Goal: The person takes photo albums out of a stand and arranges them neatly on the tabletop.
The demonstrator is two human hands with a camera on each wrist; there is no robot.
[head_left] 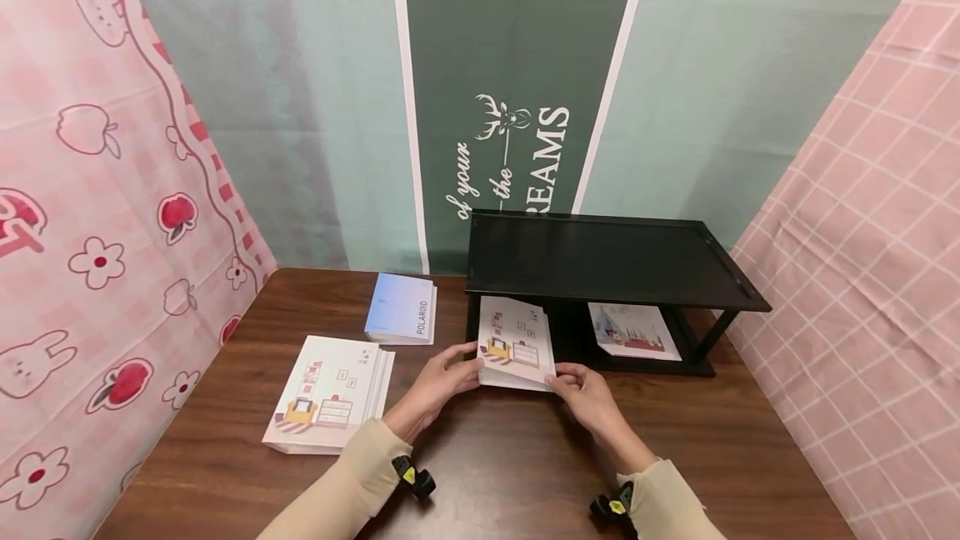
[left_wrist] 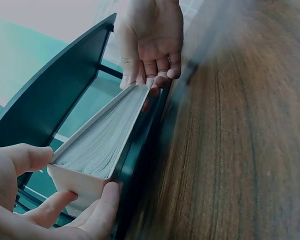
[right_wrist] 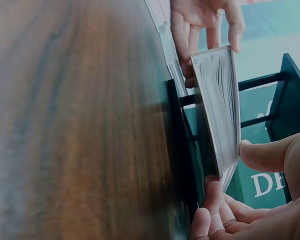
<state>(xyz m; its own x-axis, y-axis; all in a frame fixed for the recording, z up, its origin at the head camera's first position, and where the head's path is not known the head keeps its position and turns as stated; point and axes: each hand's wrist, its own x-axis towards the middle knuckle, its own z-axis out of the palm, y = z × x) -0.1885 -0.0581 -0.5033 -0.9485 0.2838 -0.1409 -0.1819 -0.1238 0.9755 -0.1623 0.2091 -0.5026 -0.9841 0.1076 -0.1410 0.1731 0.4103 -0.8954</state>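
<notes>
Both hands hold a thick white photo album (head_left: pixel 517 347) with a drawn room scene on its cover, at the front left of a black two-level shelf (head_left: pixel 592 261). My left hand (head_left: pixel 444 379) grips its left side, thumb on top and fingers against the spine in the left wrist view. At the right corner, my right hand (head_left: pixel 588 400) pinches it between thumb and fingers. The page edges (right_wrist: pixel 217 100) face me, and the album's far end reaches under the shelf top. A picture-covered album (head_left: pixel 633 332) lies inside the shelf on the right.
A similar white album (head_left: pixel 330 394) lies on the wooden table (head_left: pixel 495 473) at left. Behind it is a smaller blue-and-white POLAROID album (head_left: pixel 402 308). Patterned cloths (head_left: pixel 90 190) hang at the sides, a green one (head_left: pixel 517 40) behind.
</notes>
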